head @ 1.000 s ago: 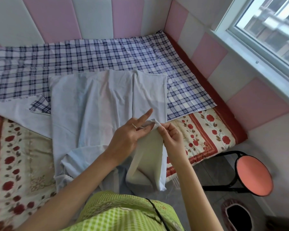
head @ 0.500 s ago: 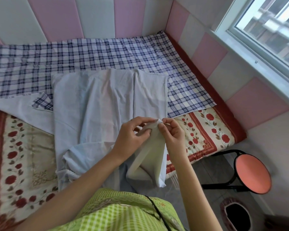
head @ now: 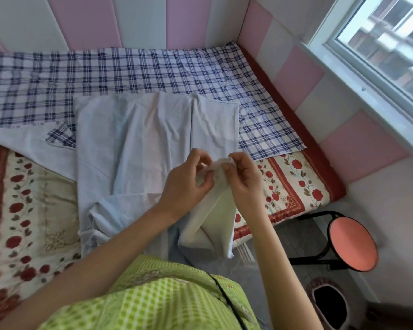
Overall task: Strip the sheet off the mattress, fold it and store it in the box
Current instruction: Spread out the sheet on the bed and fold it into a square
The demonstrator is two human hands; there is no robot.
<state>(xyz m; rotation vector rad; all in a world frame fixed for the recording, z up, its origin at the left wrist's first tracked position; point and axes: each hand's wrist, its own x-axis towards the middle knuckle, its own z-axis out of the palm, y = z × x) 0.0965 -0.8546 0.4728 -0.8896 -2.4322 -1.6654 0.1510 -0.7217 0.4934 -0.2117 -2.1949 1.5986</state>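
Sheet (head: 138,139): pale side up, spread beyond both hands on mattress (head: 293,184); one corner lifted between them.
Left hand (head: 186,186): fingers curled, pinching that corner.
Right hand (head: 244,184): pinching same corner, just beside left hand.

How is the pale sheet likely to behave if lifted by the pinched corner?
Probably floppy: below the corner pinched by the left hand and right hand, the sheet hangs in limp folds. Likely light, since fingertip pinches hold it up. Its bunched bulk on the mattress may drag.
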